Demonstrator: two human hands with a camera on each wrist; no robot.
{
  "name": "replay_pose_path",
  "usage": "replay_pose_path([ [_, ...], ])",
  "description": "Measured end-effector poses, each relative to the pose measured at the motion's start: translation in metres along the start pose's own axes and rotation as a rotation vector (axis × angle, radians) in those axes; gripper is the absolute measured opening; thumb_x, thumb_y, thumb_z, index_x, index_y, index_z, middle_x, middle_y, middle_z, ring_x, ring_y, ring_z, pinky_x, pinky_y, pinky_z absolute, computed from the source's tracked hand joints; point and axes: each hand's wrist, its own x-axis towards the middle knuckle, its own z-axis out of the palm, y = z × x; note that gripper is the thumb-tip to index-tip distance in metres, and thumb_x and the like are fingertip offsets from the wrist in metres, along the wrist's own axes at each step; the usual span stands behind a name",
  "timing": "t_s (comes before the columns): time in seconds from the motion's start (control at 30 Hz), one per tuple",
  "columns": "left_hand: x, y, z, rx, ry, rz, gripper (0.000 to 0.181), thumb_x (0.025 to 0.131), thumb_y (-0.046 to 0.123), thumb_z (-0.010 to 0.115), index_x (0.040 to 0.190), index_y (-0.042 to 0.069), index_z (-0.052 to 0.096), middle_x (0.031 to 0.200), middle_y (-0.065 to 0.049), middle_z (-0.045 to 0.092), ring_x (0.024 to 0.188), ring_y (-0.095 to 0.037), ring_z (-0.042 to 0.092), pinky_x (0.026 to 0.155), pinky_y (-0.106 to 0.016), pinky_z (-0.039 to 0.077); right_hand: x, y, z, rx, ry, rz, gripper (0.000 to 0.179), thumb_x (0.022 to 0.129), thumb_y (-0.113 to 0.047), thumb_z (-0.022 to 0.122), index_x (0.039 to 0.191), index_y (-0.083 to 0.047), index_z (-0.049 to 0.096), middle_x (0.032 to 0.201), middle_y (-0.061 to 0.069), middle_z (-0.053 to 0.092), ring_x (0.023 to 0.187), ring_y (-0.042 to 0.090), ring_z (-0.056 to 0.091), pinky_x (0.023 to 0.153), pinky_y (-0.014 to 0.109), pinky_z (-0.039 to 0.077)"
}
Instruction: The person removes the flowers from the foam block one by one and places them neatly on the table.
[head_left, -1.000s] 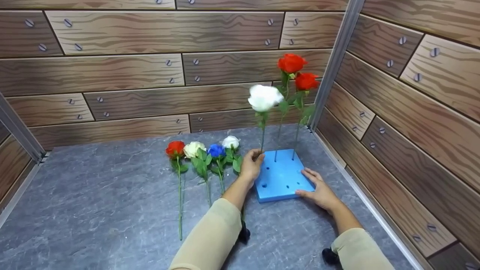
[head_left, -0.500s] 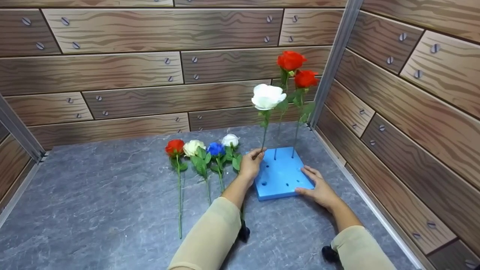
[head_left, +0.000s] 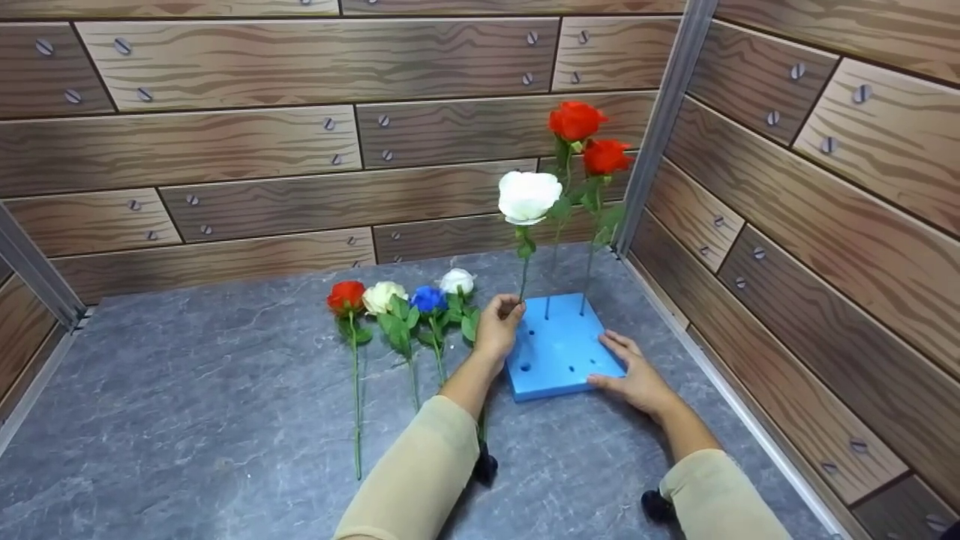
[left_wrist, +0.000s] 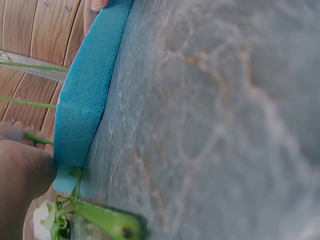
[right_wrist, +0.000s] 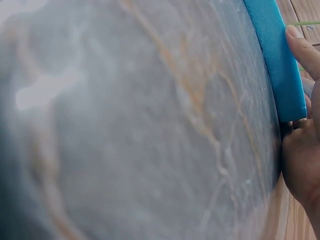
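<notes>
A white rose (head_left: 529, 198) stands nearly upright, its stem pinched low down by my left hand (head_left: 498, 327) at the far left corner of the blue foam block (head_left: 551, 356). Those fingers hide the stem's lower end, so I cannot tell whether it sits in a hole. My right hand (head_left: 634, 379) holds the block's near right corner, thumb at the front edge and fingers along the right side. Two red roses, one farther left (head_left: 576, 121) and one to its right (head_left: 606, 157), stand in the block's back holes. Several other holes show in its top.
Left of the block, a red rose (head_left: 346, 298), a cream rose (head_left: 385, 298), a blue rose (head_left: 429, 299) and another white rose (head_left: 457, 282) lie on the grey marbled table (head_left: 225, 405). Wood-patterned walls (head_left: 262, 135) enclose the back and sides.
The white rose's bloom swayed right, then back left, while my left hand kept its pinch on the stem. My right hand stays on the block's corner.
</notes>
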Motion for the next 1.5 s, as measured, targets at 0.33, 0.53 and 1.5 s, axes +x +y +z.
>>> replay_pose_path([
  [0.33, -0.002, 0.004, 0.003, 0.007, 0.033, 0.016, 0.009, 0.097, 0.017, 0.068, 0.104, 0.011, 0.069, 0.102, -0.004, 0.067, 0.095, -0.012, 0.061, 0.081, -0.022, 0.053, -0.001, -0.002, -0.002, 0.001, 0.000, -0.002, 0.093, 0.083, -0.035, 0.083, 0.158, -0.011, 0.033, 0.168, 0.013, 0.016, 0.156, 0.044, 0.009, 0.124, 0.068, 0.010],
  [0.53, -0.004, 0.008, 0.005, 0.046, 0.042, 0.100, 0.009, 0.097, 0.015, 0.067, 0.105, 0.011, 0.069, 0.105, -0.006, 0.072, 0.095, -0.012, 0.064, 0.081, -0.022, 0.054, -0.004, -0.009, -0.001, 0.015, 0.000, -0.003, 0.091, 0.083, -0.030, 0.083, 0.157, -0.008, 0.034, 0.167, 0.015, 0.017, 0.155, 0.045, 0.010, 0.123, 0.069, 0.010],
  [1.5, -0.026, 0.037, -0.029, -0.071, -0.059, 0.070, 0.026, 0.093, 0.020, 0.073, 0.116, 0.010, 0.068, 0.108, -0.016, 0.074, 0.083, -0.014, 0.075, 0.070, -0.032, 0.065, 0.003, -0.001, -0.001, -0.031, -0.017, -0.009, 0.096, 0.083, -0.041, 0.082, 0.159, -0.011, 0.030, 0.168, 0.015, 0.013, 0.155, 0.046, 0.008, 0.122, 0.071, 0.009],
])
